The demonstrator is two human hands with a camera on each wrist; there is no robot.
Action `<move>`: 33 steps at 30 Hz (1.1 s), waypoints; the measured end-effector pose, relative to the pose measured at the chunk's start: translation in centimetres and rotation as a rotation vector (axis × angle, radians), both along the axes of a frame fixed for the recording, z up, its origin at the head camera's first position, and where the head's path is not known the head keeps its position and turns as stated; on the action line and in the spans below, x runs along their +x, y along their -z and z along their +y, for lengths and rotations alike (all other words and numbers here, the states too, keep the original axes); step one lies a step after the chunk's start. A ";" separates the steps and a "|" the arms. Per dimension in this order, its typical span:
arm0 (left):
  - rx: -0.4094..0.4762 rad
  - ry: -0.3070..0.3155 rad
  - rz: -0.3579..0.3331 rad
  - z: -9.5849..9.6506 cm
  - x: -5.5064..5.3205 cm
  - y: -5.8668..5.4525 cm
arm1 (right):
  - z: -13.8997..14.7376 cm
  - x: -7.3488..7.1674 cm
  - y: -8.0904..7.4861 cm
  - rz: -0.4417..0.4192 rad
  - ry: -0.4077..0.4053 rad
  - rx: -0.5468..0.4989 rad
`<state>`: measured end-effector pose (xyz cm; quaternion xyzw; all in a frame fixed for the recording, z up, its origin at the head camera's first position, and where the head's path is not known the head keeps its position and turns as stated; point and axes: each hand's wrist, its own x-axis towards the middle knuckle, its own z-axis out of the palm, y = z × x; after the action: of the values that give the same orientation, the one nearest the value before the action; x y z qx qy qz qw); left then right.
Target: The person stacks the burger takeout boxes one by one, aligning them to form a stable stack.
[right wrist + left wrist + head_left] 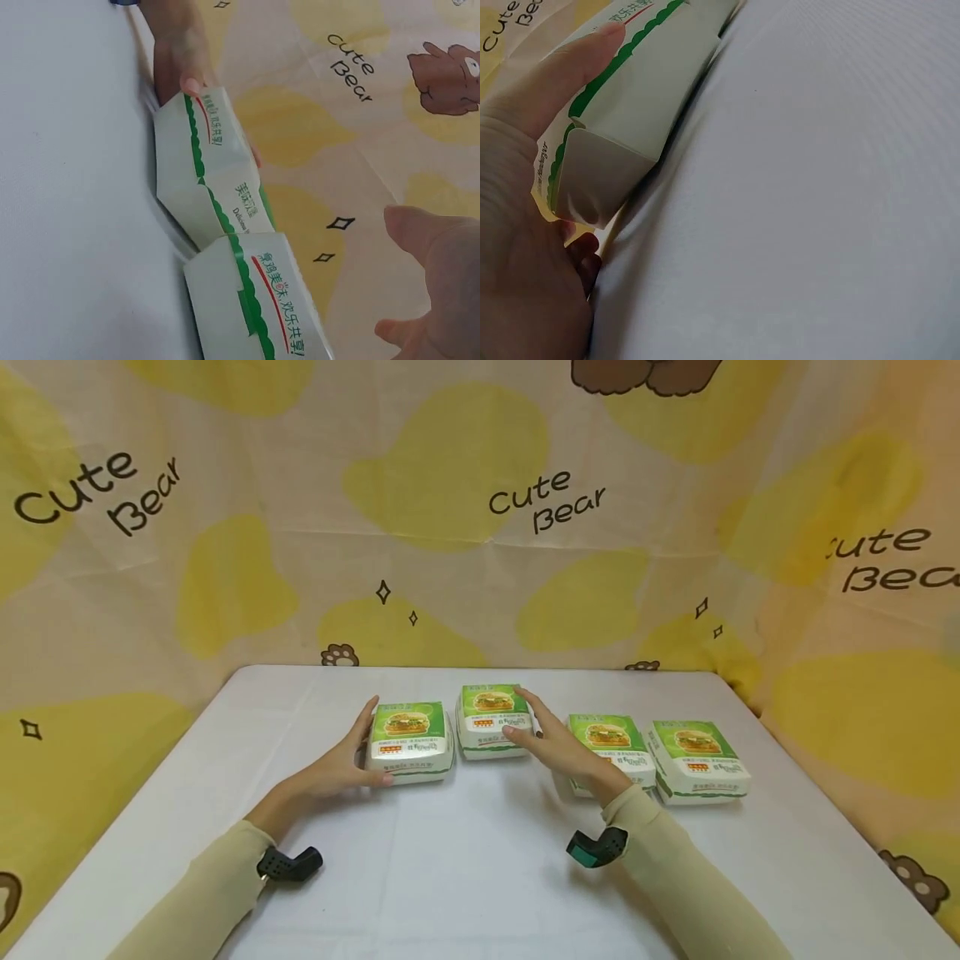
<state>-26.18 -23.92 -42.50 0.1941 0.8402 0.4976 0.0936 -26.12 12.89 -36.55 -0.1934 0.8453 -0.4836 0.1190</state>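
In the head view, a green-and-white burger box (411, 752) sits left of centre on the white table. My left hand (333, 768) holds its left end, thumb on the front face, fingers around the far left side. Thumb and box (630, 97) show large in the left wrist view. Just right of it stands a second burger box (493, 735), slightly farther back. My right hand (562, 747) hovers over that box's right side with thumb and fingers spread; in the right wrist view the fingers look apart from the box (255, 300).
Two more burger boxes stand to the right, one (618, 743) partly behind my right hand, the other (697, 764) farther right, close beside it. A yellow-patterned cloth (450, 468) hangs behind and around the white table (450, 877).
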 end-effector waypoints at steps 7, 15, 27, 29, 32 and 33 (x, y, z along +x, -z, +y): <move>0.004 -0.021 -0.020 -0.1 0.2 -0.2 | -0.2 -0.2 0.0 -0.020 0.052 0.086; 0.004 -0.019 -0.052 -0.1 0.3 -0.1 | -0.5 -0.4 1.1 -0.038 0.104 0.160; 0.012 -0.002 -0.028 -0.2 0.3 0.3 | -1.1 -0.1 2.1 -0.101 0.066 0.028; 0.018 -0.006 -0.036 -0.1 0.3 0.3 | -1.2 -0.2 2.2 -0.112 0.064 0.026; 0.025 -0.013 -0.056 0.0 0.2 0.2 | -1.1 -0.3 2.2 -0.125 0.071 0.043; 0.021 -0.013 -0.059 0.0 0.1 0.1 | -1.1 -0.4 2.2 -0.133 0.077 0.048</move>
<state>-26.05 -23.87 -42.63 0.1746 0.8330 0.5126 0.1131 -26.47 11.79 -38.74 -0.1253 0.8537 -0.4793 0.1606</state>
